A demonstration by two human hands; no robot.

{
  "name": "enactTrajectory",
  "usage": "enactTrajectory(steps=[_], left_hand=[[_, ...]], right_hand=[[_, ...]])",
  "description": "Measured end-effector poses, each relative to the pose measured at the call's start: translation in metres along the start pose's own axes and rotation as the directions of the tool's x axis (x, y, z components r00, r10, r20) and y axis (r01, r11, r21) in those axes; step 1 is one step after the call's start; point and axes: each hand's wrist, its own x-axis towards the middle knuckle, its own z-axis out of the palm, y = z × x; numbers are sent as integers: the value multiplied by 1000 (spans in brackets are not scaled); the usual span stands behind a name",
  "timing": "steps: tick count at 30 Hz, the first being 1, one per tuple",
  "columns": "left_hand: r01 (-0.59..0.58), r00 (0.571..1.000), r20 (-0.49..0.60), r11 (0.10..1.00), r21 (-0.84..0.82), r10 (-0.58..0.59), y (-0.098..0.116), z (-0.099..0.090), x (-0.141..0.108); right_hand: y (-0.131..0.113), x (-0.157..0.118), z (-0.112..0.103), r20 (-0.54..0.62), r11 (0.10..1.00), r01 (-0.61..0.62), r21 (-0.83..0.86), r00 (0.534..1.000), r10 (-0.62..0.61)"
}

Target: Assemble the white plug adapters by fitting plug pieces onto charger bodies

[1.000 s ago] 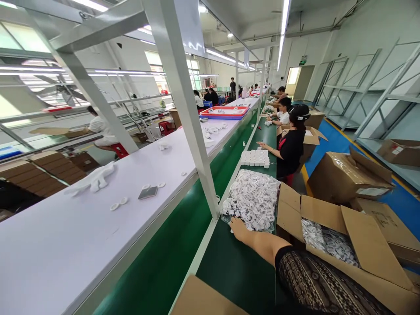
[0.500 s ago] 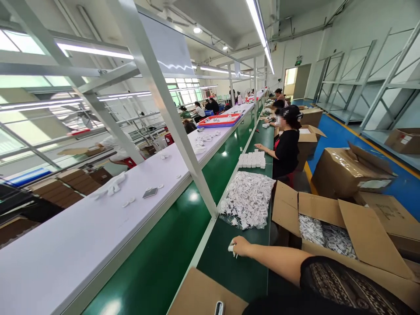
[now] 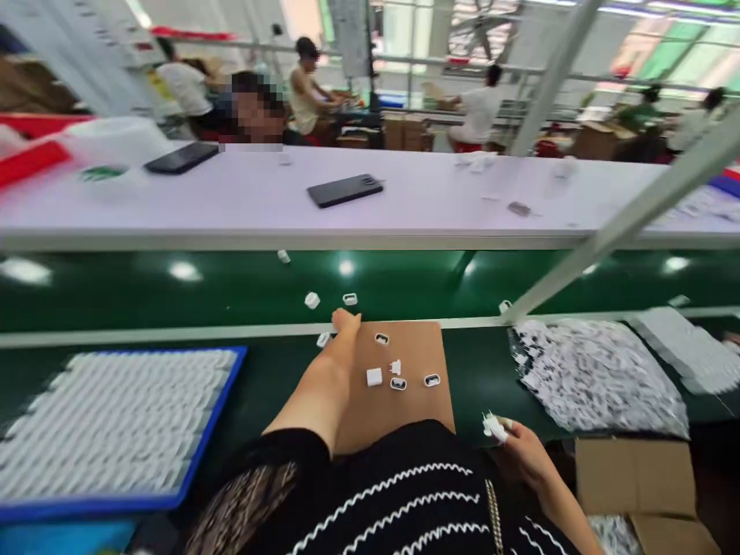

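Note:
My left hand (image 3: 347, 318) reaches over the far edge of a brown board (image 3: 405, 420); its fingers are partly hidden and what they hold, if anything, does not show. White housings lie near it, one (image 3: 312, 301) and an open oval one (image 3: 350, 298) on the green strip, another (image 3: 323, 339) by the board. On the board are a white block (image 3: 374, 377), a small white pronged piece (image 3: 395, 367) and several open oval housings (image 3: 432, 380). To the right, my right hand (image 3: 517, 436) is closed on white pronged pieces (image 3: 494, 428).
A blue-rimmed tray (image 3: 216, 420) of white parts lies at left. At right are a clear bag of small white pieces (image 3: 601, 378), stacked white blocks (image 3: 687, 351), an open carton (image 3: 636, 478) and a slanted post (image 3: 578, 258). Phones (image 3: 345, 190) rest on the white shelf; people sit beyond.
The view has swung left from along the bench to face it. My left hand and the blue-rimmed tray have come into view. My right hand still holds white pieces.

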Motion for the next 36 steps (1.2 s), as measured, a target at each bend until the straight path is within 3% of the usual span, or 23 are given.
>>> enactTrajectory(steps=[1,3,8,13,16,19,21,23,24,27,28,29,30,32,36], left_hand=[[69,998,-15,997,-21,-69,-20,0,3],[136,990,-28,988,-77,-139,-33,3,10],[127,989,-44,969,-210,-139,-11,7,36],[166,985,18,922,-351,-171,-3,-16,60],[145,988,114,874,-463,-104,6,-30,60],[106,955,285,805,-584,81,22,-34,32],[104,891,402,767,-634,211,29,-36,-6],[139,788,516,720,-680,335,26,-42,-56],[180,713,573,684,-707,404,21,-48,-83],[461,343,672,505,-730,657,3,-75,-158],[525,260,672,482,-701,693,-3,-84,-179],[559,212,675,479,-677,706,-6,-93,-196],[570,194,682,485,-663,705,-9,-101,-211],[541,199,692,511,-668,694,-11,-114,-232],[410,258,658,537,-737,707,-9,-126,-257]], right_hand=[[1,-4,-2,-34,999,-29,26,999,30],[5,-13,-5,-104,996,-74,53,991,79],[2,-32,2,-169,991,-46,122,983,66],[-22,-39,24,-198,978,8,209,980,35],[-45,-38,50,-233,972,36,233,972,19],[-74,-33,82,-147,971,69,230,989,-36],[-92,-26,100,-56,958,76,276,996,-62],[-105,-19,112,25,946,48,321,998,-60],[-109,-17,116,52,942,34,335,997,-55],[-113,-16,121,132,938,21,346,989,-71],[-113,-17,121,152,941,37,337,984,-94],[-112,-19,121,160,945,69,319,979,-125],[-112,-22,121,158,950,114,291,974,-165],[-112,-28,122,136,952,222,211,958,-253],[-115,-44,123,157,921,380,85,908,-389]])
